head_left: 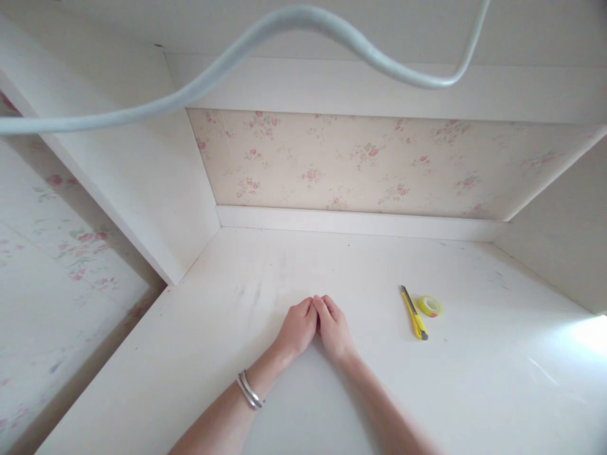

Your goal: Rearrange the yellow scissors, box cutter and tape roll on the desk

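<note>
My left hand [298, 327] is closed and rests on the white desk surface [199, 341], a silver bangle [250, 390] round its wrist. Against it, knuckles and thumbs touching, lies my right hand [334, 328], also closed. No object shows in either hand. To the right of my right hand a yellow utility knife [414, 313] lies flat on the desk. Just beside the knife is a roll of yellow-green tape [430, 306].
A white cable [303, 18] hangs across the top of the view. White panels [142, 164] enclose the desk at left, right and back. Floral wallpaper [332, 164] covers the wall behind. Bright light falls at the right edge.
</note>
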`<state>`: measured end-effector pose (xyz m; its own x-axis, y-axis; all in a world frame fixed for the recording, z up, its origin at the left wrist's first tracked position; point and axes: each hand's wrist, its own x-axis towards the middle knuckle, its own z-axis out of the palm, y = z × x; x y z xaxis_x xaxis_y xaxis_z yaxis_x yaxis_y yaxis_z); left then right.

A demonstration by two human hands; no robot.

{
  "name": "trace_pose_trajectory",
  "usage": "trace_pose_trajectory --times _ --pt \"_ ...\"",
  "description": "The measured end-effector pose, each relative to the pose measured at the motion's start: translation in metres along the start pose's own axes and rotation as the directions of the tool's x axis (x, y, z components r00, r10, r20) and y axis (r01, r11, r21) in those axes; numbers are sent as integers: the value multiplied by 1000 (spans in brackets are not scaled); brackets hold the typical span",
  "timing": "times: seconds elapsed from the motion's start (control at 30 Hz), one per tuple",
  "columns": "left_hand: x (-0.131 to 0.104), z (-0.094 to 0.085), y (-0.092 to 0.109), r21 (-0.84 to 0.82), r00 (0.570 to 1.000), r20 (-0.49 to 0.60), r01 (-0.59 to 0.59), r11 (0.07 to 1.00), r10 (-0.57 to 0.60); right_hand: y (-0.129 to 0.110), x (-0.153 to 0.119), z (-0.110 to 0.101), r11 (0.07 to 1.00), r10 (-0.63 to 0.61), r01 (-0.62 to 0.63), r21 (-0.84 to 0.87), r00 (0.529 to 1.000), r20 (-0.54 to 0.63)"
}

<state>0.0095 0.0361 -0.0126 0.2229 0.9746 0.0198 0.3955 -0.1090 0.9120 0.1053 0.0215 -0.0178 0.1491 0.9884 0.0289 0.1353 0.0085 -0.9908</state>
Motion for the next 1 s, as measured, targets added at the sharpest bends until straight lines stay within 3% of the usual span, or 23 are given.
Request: trace_pose_trajectory --times 1.0 --pt "0 -1 4 5 1000 -2 10 1000 -10 1 1 1 1000 1 -1 9 1000 -9"
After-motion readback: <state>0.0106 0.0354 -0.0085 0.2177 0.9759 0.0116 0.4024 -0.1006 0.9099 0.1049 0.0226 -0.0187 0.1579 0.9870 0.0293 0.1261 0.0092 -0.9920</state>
